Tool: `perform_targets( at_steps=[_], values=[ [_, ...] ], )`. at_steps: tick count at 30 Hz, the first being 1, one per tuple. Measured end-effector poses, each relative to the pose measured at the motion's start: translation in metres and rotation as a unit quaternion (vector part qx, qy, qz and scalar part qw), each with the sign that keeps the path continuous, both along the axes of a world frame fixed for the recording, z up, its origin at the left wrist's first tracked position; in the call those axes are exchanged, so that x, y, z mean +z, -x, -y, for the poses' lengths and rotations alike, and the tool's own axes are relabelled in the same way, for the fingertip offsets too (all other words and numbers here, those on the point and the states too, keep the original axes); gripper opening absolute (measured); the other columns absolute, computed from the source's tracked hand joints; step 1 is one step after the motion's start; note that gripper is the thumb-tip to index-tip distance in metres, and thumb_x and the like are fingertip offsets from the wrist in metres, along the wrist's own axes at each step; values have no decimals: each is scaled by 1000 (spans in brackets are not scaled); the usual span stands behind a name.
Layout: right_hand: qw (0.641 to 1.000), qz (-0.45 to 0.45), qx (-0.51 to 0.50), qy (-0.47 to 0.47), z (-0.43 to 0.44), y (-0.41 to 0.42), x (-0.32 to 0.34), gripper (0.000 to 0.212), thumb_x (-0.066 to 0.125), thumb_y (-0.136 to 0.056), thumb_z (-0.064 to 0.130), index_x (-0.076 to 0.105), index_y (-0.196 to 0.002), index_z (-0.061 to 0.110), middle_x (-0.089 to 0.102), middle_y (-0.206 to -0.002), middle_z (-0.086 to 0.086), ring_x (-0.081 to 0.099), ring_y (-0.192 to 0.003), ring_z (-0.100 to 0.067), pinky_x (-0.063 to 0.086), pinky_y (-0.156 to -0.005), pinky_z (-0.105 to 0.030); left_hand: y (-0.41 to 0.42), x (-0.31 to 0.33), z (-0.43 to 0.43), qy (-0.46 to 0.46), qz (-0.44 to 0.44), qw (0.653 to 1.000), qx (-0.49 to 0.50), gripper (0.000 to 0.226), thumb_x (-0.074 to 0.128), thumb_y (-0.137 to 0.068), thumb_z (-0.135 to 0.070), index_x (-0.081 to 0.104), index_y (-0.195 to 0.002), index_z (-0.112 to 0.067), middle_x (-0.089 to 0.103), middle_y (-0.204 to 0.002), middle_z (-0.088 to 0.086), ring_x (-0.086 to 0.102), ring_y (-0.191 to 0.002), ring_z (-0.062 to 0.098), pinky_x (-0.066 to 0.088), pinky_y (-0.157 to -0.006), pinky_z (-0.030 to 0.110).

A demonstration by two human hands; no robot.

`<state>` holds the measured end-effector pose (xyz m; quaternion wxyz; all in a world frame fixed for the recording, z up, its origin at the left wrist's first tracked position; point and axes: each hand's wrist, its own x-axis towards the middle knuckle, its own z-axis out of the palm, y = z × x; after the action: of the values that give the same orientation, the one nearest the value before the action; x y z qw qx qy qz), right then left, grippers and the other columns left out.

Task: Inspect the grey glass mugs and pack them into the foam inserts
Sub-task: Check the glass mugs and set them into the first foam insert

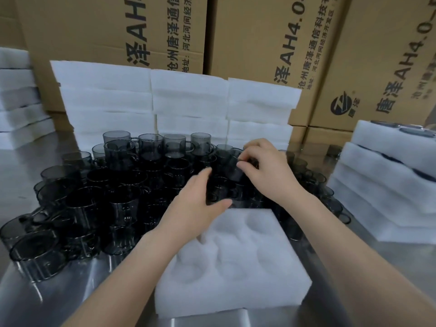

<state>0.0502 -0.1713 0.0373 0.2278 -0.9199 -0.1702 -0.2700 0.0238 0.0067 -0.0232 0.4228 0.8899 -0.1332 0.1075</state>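
Closest to me is the foam insert (236, 260), sitting on the steel table (70, 291) with every well I can see unfilled, so packing of this one isn't started yet imo.

Tip for this step: take one mug at a time, lift it straight up out of the pack so it doesn't clink its neighbours, and turn it to the light to check rim and handle before it goes in a well.

Just past the insert, the left hand (198, 204) is spread wide, thumb and fingers either side of a low mug (218, 191). It's too blurry to say if it actually grips it.

A bit further on, the right hand (266, 168) has its fingers curled in, pinching the rim of a tilted mug (232, 169).

The grey glass mugs (106, 197) crowd the table left and behind, some stacked. Behind them are foam stacks (188, 102), then cardboard boxes (94, 31).
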Motion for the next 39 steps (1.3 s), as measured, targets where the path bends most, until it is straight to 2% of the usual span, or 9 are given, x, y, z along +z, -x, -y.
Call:
perform_targets(
  at_steps=[3, 5, 7, 13, 19, 24, 29, 36, 39],
  values=[
    [987, -64, 110, -96, -19, 24, 4, 9, 70, -86, 16, 69, -81, 23, 54, -117, 7, 55, -110, -11, 42, -92, -28, -2, 5, 1, 124, 34, 991, -30, 95, 81, -71, -41, 27, -149, -30, 45, -141, -10, 51, -120, 6, 45, -100, 26],
    [969, -119, 162, -145, -29, 32, 3, 15, 73, -82, 10, 71, -76, 24, 58, -118, 5, 58, -108, -10, 49, -92, -34, -3, 7, 0, 147, 79, 986, -9, 82, 83, -67, -38, 43, -139, -30, 59, -119, -17, 55, -106, -10, 41, -87, 5],
    [949, -154, 197, -195, -32, 32, 0, 18, 76, -79, 7, 72, -77, 25, 62, -116, 4, 59, -106, -6, 51, -92, -33, -3, 8, -1, 173, 102, 980, 16, 63, 82, -65, -34, 56, -122, -33, 63, -100, -21, 55, -92, -17, 39, -73, 0],
    [896, -248, 205, -306, -27, 11, -19, 53, 79, -76, 8, 61, -123, 26, 59, -119, -9, 61, -90, -16, 55, -88, -31, -7, 3, -2, 237, 47, 970, 15, 55, 82, -55, -34, 59, -105, -33, 67, -98, -12, 63, -94, 3, 51, -83, 24],
    [848, -334, 231, -341, -25, 1, -36, 35, 77, -79, 9, 69, -110, 24, 64, -83, 9, 67, -78, -13, 57, -72, -28, -11, -4, -7, 186, -6, 982, 25, 50, 83, -52, -37, 59, -95, -32, 68, -92, -10, 64, -88, 8, 54, -80, 31],
    [834, -353, 211, -367, -22, -4, -37, 36, 77, -79, 8, 67, -113, 11, 53, -99, -11, 67, -82, -15, 56, -73, -26, -20, -4, -4, 155, -1, 988, 28, 50, 89, -60, -27, 59, -100, -31, 66, -93, -13, 63, -90, 5, 50, -77, 22],
    [854, -364, 204, -312, -10, -11, -34, 40, 80, -76, 10, 60, -111, 14, 60, -93, -9, 67, -79, -19, 57, -74, -31, -24, -5, 0, 135, 15, 991, 8, 53, 89, -58, -27, 57, -99, -29, 66, -90, -14, 60, -83, -4, 44, -66, 6],
    [855, -353, 239, -294, -6, -14, -43, 46, 80, -67, 19, 52, -102, 17, 61, -87, -6, 61, -80, -21, 52, -78, -34, -24, -5, -4, 128, 11, 990, -60, 51, 88, -64, -12, 60, -104, -25, 68, -101, -8, 64, -98, 9, 52, -90, 30],
    [864, -333, 219, -306, -9, -13, -47, 46, 82, -64, 25, 56, -102, 19, 62, -81, -4, 65, -73, -17, 54, -71, -29, -25, -4, -7, 160, -6, 984, -74, 51, 90, -62, -11, 62, -103, -23, 70, -99, -6, 65, -96, 9, 53, -88, 28]
  ],
)
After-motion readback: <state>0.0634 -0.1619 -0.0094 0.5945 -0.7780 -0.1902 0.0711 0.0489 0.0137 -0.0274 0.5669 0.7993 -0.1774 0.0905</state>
